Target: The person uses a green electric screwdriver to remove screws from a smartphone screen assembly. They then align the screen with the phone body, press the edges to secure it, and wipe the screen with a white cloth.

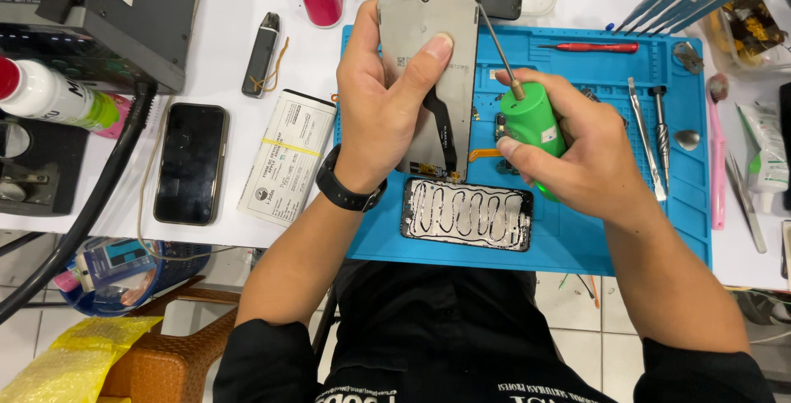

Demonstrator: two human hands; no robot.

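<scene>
Head view: I see both hands busy over the blue mat (659, 230).
Left hand (383, 102) clamps phone screen panel (428, 49) upright; right hand (589, 152) grips green-handled tool (534, 119), tip touching the panel's edge.

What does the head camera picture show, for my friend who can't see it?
A person's left hand holds a phone screen panel upright over a blue work mat, while the right hand grips a green-handled tool whose metal tip touches the panel's edge. A phone frame lined with glue lies below.
</scene>
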